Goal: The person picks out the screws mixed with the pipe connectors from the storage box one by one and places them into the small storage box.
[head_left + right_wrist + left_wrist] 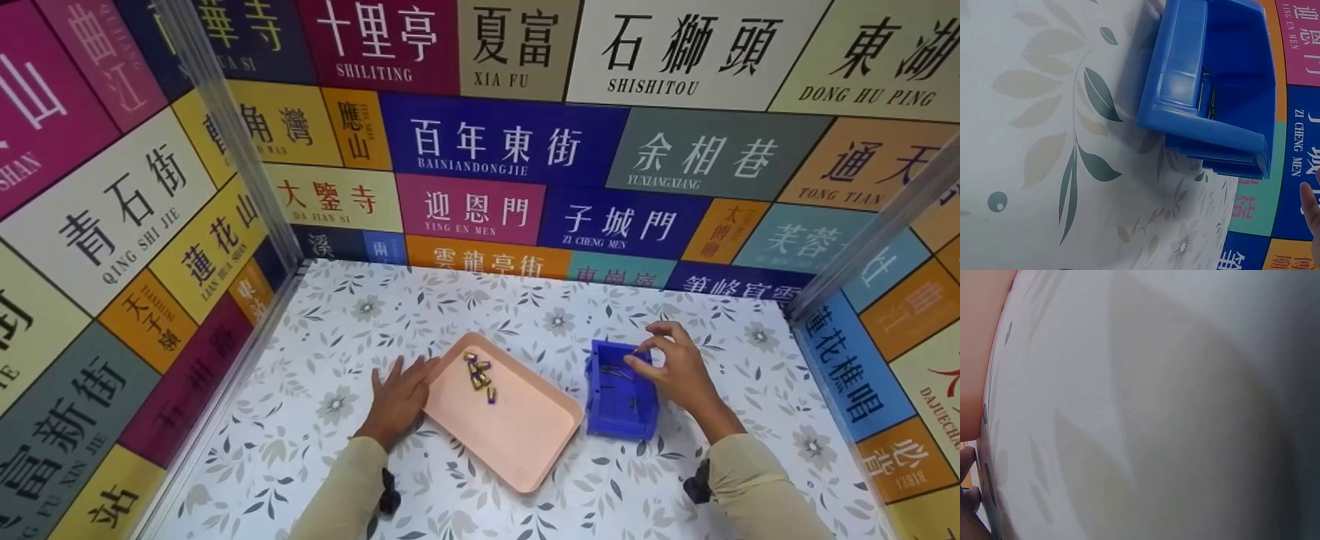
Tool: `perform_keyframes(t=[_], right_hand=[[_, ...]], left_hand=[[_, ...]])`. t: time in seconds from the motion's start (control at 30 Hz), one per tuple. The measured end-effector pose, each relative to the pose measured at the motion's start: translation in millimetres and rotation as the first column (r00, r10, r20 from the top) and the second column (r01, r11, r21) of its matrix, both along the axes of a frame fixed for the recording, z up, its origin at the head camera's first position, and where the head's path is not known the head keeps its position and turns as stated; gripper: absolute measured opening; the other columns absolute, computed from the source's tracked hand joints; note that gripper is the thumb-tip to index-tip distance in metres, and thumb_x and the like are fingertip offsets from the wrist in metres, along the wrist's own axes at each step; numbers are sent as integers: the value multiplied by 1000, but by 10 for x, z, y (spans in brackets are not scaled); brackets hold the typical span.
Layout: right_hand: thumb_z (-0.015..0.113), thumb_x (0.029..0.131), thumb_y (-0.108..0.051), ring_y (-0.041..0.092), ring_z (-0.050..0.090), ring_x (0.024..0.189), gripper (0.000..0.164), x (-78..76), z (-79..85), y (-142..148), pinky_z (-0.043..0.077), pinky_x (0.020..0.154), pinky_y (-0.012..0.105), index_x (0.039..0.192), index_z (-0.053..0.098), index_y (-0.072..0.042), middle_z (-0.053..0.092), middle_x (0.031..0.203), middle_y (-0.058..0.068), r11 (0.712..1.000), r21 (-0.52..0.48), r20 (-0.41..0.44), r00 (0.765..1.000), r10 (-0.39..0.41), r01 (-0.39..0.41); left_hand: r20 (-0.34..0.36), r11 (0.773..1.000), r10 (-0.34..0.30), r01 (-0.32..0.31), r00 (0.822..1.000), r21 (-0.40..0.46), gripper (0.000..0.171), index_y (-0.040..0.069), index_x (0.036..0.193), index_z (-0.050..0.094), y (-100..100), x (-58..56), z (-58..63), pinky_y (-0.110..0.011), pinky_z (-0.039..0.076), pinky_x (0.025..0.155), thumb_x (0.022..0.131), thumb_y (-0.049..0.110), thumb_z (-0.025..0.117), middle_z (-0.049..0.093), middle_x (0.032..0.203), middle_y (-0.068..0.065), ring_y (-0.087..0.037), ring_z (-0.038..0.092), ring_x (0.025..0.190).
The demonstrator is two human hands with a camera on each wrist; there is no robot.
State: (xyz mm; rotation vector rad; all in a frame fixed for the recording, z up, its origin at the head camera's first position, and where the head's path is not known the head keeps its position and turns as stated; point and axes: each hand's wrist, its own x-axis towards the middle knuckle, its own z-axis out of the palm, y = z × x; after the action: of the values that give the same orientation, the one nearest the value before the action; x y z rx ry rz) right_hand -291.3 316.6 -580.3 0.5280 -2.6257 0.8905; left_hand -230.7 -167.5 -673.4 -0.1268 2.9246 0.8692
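My left hand lies with fingers spread at the left edge of a pink tray, the fingertips touching its rim. Several small gold-and-purple cylinders are grouped in the upper left part of the tray. To the tray's right is a blue bin, with thin dark screws inside. Over the bin's far right side, my right hand pinches a small dark screw between thumb and forefinger, its other fingers bent above. In the right wrist view, only part of the hand shows at the right edge.
A white table with a leaf pattern lies under everything. Panels of colourful street-name signs close off the back and both sides, with metal corner posts at the joins.
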Motion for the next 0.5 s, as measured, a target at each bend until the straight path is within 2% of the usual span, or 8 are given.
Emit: perform_keyframes(t=[0.13, 0.5], right_hand=[[86, 83, -29, 38, 54, 125, 28, 2, -25, -2, 46, 103, 63, 89, 71, -6, 58, 128, 17, 1000, -2, -7, 1000, 6, -6], [86, 84, -29, 39, 56, 122, 29, 26, -33, -1, 48, 99, 61, 87, 71, -5, 58, 128, 17, 1000, -26, 1, 1000, 0, 0]], left_hand=[[23, 1000, 4, -4, 1000, -7, 46, 57, 152, 36, -1, -7, 8, -63, -14, 124, 108, 51, 25, 29, 165, 18, -23, 10, 161], [19, 1000, 5, -4, 1000, -25, 47, 55, 153, 34, -3, 4, 35, -62, -13, 125, 108, 49, 25, 28, 165, 18, -22, 10, 161]])
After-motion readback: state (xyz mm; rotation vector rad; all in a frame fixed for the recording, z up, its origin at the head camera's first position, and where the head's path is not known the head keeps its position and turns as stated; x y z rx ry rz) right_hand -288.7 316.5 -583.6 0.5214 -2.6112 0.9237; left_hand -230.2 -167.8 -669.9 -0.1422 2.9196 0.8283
